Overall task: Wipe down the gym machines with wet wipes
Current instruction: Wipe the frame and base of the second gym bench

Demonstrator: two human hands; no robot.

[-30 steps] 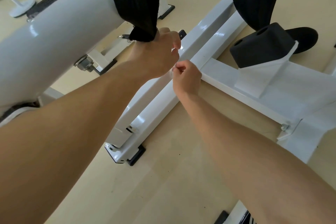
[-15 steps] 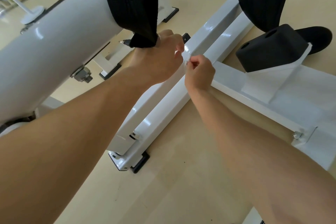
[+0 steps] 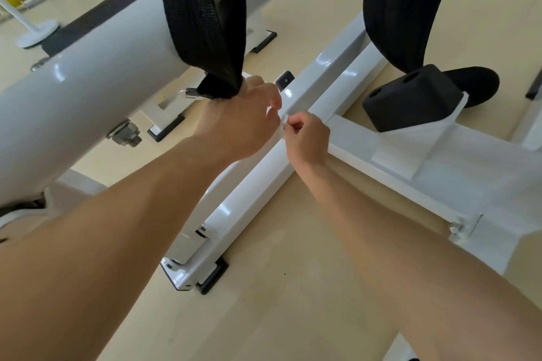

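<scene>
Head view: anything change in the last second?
Barely. The left hand and right hand, fingertips touching a second ago, have drawn slightly apart; the right now visibly pinches a small whitish piece. Whether the left also holds it is unclear. The view tilted up a little. Both hands stay over the white frame beam, under the black strap.

Your bare forearms [image 3: 117,228] stretched forward and converging, your left hand [image 3: 243,117] with fingers curled, your right hand [image 3: 308,138] with thumb and forefinger pinched, both seemingly gripping one small whitish scrap [image 3: 282,124].
</scene>
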